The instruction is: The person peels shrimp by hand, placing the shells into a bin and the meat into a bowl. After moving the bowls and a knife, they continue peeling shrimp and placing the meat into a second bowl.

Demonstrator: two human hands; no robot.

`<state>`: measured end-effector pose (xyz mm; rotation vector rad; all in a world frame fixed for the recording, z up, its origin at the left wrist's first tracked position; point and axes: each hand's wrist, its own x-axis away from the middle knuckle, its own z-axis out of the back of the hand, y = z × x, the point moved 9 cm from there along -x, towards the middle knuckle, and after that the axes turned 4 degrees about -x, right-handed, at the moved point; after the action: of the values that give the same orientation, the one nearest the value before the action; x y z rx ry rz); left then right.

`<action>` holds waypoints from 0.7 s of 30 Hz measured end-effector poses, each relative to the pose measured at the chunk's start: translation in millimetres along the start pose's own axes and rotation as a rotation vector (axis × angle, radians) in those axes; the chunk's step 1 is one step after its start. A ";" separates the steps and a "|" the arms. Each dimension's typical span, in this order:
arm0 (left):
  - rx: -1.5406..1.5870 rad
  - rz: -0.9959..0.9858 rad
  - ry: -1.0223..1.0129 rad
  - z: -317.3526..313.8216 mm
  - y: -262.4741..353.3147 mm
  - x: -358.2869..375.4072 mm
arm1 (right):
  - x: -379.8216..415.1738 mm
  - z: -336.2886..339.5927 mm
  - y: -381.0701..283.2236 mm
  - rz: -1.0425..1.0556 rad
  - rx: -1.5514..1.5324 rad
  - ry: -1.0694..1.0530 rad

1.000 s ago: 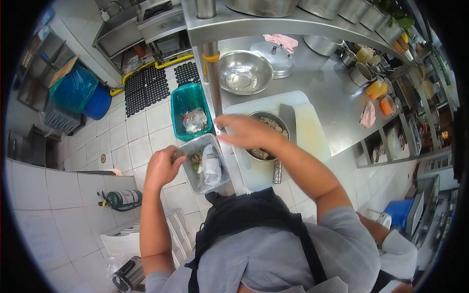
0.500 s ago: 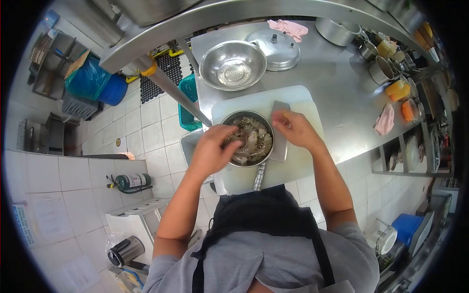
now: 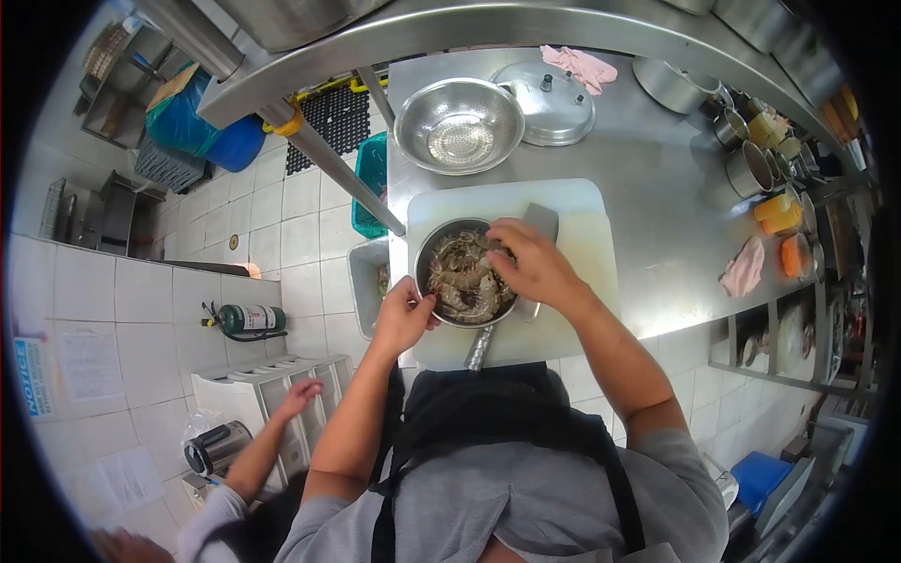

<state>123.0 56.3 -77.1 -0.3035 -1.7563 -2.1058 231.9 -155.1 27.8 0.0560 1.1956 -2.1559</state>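
A round metal pan holds several raw, greyish shrimp in their shells. Its foil-like wrapped handle points toward my body. My left hand is closed at the pan's left rim, thumb over the edge. From the right, my right hand reaches over the pan's far right rim, fingers bent and apart just above the shrimp; its fingertips are partly hidden. A cleaver lies to the right of the pan, partly covered by my right hand. Beneath everything is a white cutting board.
Beyond the board stand a metal colander and a pot lid. A grey bin and a green crate are left of the table. Another person's hand shows at lower left. A steel post rises near the board's corner.
My left hand has left the pan's inside for its left rim. My right hand has come in over the shrimp. The pan has shifted slightly left, and another person has appeared at lower left.
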 end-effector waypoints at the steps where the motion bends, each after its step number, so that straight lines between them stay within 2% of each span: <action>1: 0.010 -0.013 -0.003 -1.1 -2.9 -0.1 | -1.1 -11.4 3.5 -0.037 -0.046 -0.058; 2: 0.020 -0.027 -0.005 -0.5 -4.8 -0.5 | -3.8 -16.4 2.9 -0.032 -0.037 -0.062; 4: 0.047 -0.024 -0.017 -0.6 0.0 2.7 | -6.3 -41.2 13.6 -0.138 0.238 -0.260; 11: 0.125 -0.029 -0.053 2.1 -10.3 -0.2 | -28.0 -55.4 13.1 -0.181 0.336 -0.367; 13: 0.149 -0.027 -0.058 2.3 -11.2 -1.1 | -28.8 -52.6 9.0 -0.163 0.363 -0.469; 17: 0.147 0.006 -0.097 7.0 -14.1 -0.5 | -32.9 -23.5 -1.2 -0.198 0.294 -0.477; 18: 0.154 0.001 -0.091 10.3 -18.1 -3.6 | -38.1 -7.6 -11.4 -0.175 0.240 -0.406; 20: -0.180 -0.151 0.047 26.1 -19.0 -8.2 | -41.5 16.5 -34.0 -0.151 0.188 -0.343; 21: -0.174 -0.151 0.052 27.9 -14.0 -6.4 | -43.9 35.6 -44.9 -0.183 0.139 -0.232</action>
<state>120.8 86.7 -86.7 -0.1653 -1.6159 -2.3570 250.2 -143.1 96.6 -0.2458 0.9484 -2.3274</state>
